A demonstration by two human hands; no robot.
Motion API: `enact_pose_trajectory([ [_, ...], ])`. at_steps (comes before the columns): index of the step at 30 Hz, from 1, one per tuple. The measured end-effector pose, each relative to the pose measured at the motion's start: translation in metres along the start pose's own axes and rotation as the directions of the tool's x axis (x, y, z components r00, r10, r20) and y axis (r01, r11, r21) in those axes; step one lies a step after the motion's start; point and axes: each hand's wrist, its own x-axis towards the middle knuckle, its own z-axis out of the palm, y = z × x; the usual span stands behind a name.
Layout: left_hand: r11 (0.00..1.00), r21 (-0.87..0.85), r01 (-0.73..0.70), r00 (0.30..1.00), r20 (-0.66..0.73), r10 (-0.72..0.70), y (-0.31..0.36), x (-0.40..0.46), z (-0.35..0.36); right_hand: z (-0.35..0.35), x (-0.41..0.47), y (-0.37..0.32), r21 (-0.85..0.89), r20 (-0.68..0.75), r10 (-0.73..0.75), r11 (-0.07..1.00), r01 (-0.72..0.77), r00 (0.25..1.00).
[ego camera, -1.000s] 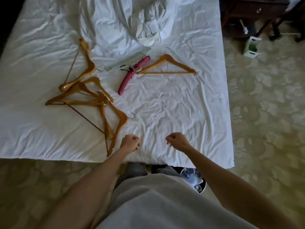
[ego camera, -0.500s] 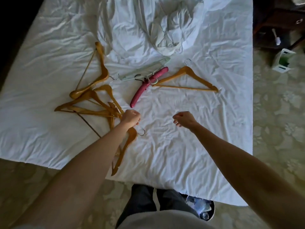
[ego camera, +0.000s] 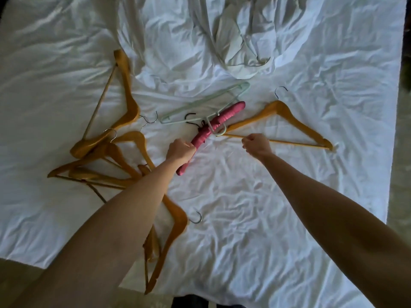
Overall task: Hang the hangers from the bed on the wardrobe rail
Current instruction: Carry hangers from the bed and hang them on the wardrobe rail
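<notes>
Both arms have reached further up the white bed since a moment ago. A pile of wooden hangers lies at left. The left hand grips the pink padded hanger; the right hand, fingers curled, holds a separate wooden hanger by its bar.

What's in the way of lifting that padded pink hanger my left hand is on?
The left hand already grips the padded pink hanger. The pale green plastic hanger lies across its middle, hook looped over it, so it may come along.
</notes>
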Motion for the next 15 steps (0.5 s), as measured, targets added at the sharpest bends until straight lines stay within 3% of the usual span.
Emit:
enact_pose_trajectory([
  [3,0.989,0.135,-0.061,0.995,-0.074,0.072,0.005,0.036,0.017,0.010,0.044,-0.012,-0.016,-0.080,0.012,1.000,-0.013,0.997],
  [10,0.937,0.326,-0.122,0.984,-0.081,0.156,-0.016,0.087,0.055,0.024,0.115,-0.011,-0.025,-0.210,0.180,0.982,-0.190,0.961],
  [15,0.939,0.339,-0.064,0.998,0.032,0.057,-0.041,0.061,0.075,0.022,0.103,0.007,0.007,-0.226,0.223,0.974,-0.228,0.948],
])
